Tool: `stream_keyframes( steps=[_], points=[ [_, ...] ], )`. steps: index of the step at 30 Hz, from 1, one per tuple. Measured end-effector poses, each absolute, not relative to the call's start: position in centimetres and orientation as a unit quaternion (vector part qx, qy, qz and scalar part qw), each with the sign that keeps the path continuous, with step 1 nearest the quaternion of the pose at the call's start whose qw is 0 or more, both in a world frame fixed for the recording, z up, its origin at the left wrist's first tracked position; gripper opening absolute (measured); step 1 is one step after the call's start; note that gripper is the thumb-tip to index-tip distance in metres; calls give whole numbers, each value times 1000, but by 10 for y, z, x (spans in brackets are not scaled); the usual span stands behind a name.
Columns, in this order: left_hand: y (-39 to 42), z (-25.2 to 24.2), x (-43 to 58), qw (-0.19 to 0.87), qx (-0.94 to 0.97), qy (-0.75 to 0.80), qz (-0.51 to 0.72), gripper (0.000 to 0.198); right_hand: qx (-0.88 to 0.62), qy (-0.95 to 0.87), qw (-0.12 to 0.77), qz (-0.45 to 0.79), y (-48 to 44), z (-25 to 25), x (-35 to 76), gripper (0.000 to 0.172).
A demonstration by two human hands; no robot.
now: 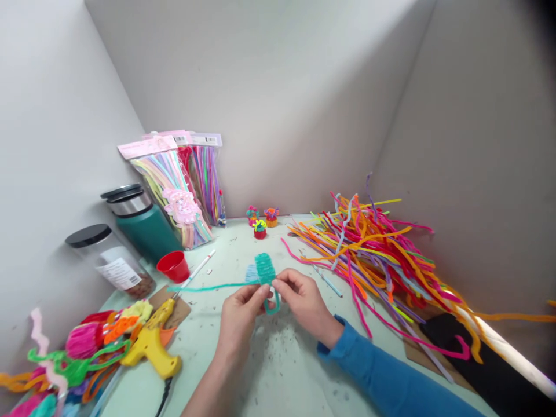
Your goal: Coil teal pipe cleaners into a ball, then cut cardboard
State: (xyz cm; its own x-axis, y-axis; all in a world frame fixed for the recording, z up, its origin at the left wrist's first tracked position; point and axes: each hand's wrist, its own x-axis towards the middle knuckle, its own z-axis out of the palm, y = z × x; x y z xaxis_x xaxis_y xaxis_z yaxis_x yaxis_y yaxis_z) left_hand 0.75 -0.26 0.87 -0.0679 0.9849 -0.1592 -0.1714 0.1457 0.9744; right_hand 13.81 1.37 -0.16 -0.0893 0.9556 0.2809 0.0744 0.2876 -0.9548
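Both hands meet over the middle of the table. My left hand (242, 315) and my right hand (300, 300) pinch a teal pipe-cleaner piece (264, 271), a tightly wound coil standing upright between the fingertips. A loose teal tail runs from it to the left, and a small teal loop hangs below the fingers. A pale blue piece shows just behind the coil. The right arm wears a blue sleeve.
A large pile of coloured pipe cleaners (373, 249) fills the right side. A yellow glue gun (152, 346) lies at the left by finished fuzzy pieces (82, 347). Behind stand pipe-cleaner packets (174, 185), a teal flask (143, 223), a clear jar (110, 260), a red cup (174, 266) and three small figures (262, 222).
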Motion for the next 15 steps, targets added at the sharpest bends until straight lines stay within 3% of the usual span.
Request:
stream_keyframes(
  steps=[5, 15],
  points=[
    [-2, 9, 6, 618, 299, 424, 591, 28, -419, -597, 522, 442, 15, -3, 138, 18],
    [-2, 5, 6, 618, 303, 440, 576, 26, -420, -586, 531, 445, 16, -6, 138, 21]
  ],
)
